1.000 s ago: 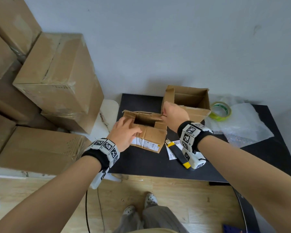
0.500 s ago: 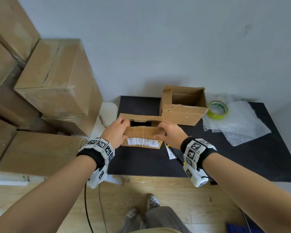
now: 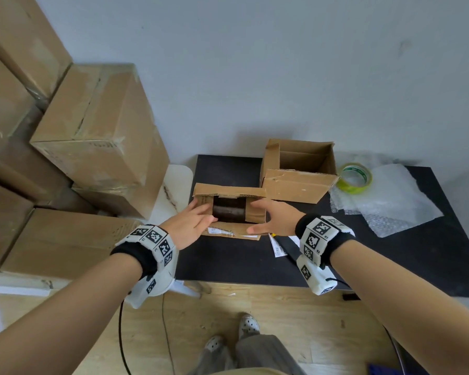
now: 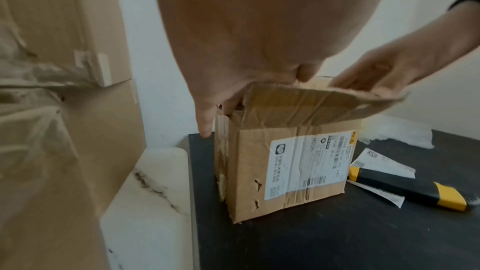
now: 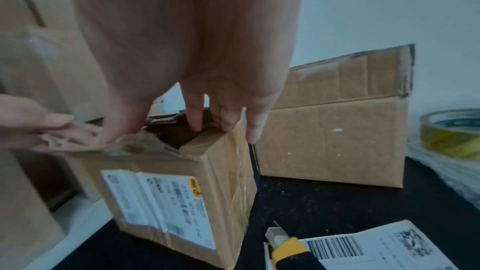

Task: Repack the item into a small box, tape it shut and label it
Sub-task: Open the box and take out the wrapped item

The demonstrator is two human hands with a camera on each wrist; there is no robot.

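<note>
Item: a dark cylindrical object, lying inside the labelled shipping box on the black table; what it is cannot be told.

1. Black table: carries all working parts.
2. Open empty box: stands just behind the labelled box, flaps up. Judged to be the repack target.
3. Bubble wrap: lies at the right.
4. Labelled shipping box: top open, both side flaps spread.
5. Left hand: fingers straight and together, pressing the left flap outward.
6. Right hand: fingers straight and slightly apart on the right flap, tips over the box edge, gripping nothing.
7. Tape roll: rests on the bubble wrap.
8. Utility knife: lies on loose paper labels, blade tip exposed.

Step in hand: opening the source box. Next move, as judged: 1 hand reaches into the opening and lifts the item clear while the other steadies the box.
</note>
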